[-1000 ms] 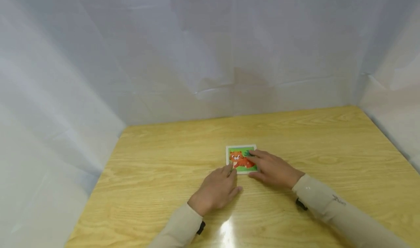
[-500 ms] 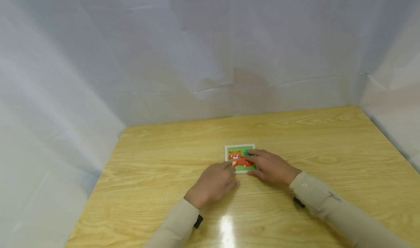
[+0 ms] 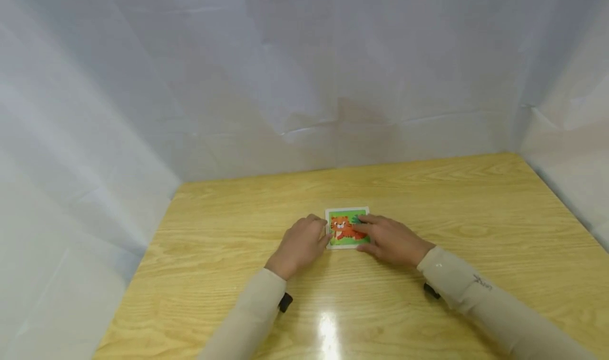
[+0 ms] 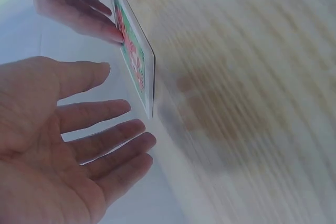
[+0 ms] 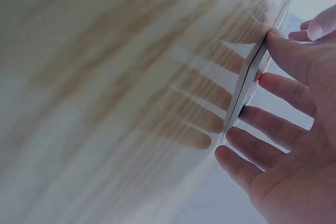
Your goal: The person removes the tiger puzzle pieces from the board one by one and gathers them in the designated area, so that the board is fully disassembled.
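Note:
A square board with a white border and an orange tiger picture on green (image 3: 341,228) lies flat on the wooden table. My right hand (image 3: 394,239) covers its right part, fingers resting on the picture and thumb at the near edge. In the right wrist view the thumb and fingers of that hand (image 5: 296,111) reach out fairly straight along the board's thin side (image 5: 244,85). Beside the left edge is my left hand (image 3: 298,245). The left wrist view has it (image 4: 73,140) spread, palm facing the board (image 4: 137,59), nothing between the fingers.
The wood-grain table (image 3: 228,222) extends on all sides of the board. Pale sheeting (image 3: 266,85) stands behind the table's far edge and along its left and right sides. A bright reflection shines on the near part of the tabletop.
My left hand has lifted off the board's lower left corner and moved away to its left edge. The board and right hand have shifted very slightly left and away.

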Motion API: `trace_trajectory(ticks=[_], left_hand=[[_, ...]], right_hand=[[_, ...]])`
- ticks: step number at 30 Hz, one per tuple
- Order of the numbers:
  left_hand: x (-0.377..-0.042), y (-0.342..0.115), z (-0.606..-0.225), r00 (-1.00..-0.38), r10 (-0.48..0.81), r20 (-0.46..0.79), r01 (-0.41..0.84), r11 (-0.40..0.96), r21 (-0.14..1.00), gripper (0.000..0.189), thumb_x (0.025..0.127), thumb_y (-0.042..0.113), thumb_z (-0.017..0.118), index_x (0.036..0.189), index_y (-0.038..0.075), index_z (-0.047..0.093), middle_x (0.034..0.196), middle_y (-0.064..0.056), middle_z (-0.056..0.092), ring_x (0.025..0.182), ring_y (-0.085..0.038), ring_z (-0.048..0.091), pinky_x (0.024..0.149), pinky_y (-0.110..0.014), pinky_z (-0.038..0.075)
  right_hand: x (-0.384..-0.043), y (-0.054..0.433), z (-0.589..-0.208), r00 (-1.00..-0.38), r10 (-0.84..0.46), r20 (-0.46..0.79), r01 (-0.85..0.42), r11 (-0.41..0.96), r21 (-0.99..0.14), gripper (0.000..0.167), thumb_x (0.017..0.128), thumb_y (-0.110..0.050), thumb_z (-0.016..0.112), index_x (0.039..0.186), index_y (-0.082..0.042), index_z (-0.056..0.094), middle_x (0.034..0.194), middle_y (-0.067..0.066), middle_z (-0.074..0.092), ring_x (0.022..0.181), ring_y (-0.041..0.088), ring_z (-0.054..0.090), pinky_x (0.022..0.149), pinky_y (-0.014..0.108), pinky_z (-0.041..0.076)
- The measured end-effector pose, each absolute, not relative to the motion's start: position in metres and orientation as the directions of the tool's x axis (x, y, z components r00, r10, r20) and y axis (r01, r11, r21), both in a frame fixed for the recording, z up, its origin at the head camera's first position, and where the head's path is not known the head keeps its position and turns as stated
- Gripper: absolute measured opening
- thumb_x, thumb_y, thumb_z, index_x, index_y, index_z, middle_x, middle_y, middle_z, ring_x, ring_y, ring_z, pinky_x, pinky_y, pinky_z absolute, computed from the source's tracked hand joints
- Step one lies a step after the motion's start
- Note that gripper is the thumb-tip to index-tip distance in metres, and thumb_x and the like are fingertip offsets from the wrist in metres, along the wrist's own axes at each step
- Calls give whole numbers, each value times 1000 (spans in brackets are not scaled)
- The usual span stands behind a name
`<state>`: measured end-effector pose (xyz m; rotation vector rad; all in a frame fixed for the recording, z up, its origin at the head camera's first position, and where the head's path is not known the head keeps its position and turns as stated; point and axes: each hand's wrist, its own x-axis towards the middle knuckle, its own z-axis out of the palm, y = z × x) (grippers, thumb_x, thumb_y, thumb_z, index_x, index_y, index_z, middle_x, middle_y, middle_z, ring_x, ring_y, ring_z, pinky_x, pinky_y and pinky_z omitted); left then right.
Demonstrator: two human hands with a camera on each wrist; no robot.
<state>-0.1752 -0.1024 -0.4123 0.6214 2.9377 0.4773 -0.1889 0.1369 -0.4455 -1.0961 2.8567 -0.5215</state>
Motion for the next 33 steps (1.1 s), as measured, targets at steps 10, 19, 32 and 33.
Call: trace_trajectory(ticks=[10, 19, 32, 33], left_hand=[[-194, -99, -410, -926, 375, -37, 332, 858, 391, 37, 100, 21, 67, 127, -4, 66, 127, -21, 63, 114, -35, 63, 94, -46, 53], [-207, -93, -416, -947, 320, -37, 271, 855, 442, 36, 98, 19, 70, 126, -4, 66, 117, -17, 63, 98, -27, 63, 84, -39, 55], [-219, -86, -419, -966, 253, -62, 182, 824, 536, 31, 96, 8, 70, 123, -7, 67, 124, -20, 64, 95, -23, 60, 80, -36, 55], [-219, -86, -420, -966, 249, -64, 175, 822, 542, 31, 96, 8, 70, 123, -7, 67, 124, -20, 64, 92, -22, 60, 79, -36, 55]], right_hand=[[-192, 135, -441, -740, -669, 72, -654, 690, -312, 54, 96, -32, 72, 137, 0, 61, 141, 26, 55, 130, 42, 53, 103, 55, 45], [-195, 133, -442, -752, -658, 38, -635, 708, -309, 55, 96, -33, 72, 138, 0, 60, 142, 27, 53, 130, 42, 53, 103, 54, 46], [-196, 131, -438, -744, -667, 29, -636, 696, -333, 54, 96, -32, 72, 138, 0, 61, 142, 25, 54, 130, 41, 53, 102, 53, 46], [-197, 131, -437, -744, -668, 29, -638, 695, -331, 54, 96, -32, 72, 138, 0, 61, 142, 25, 54, 130, 41, 53, 102, 54, 47]])
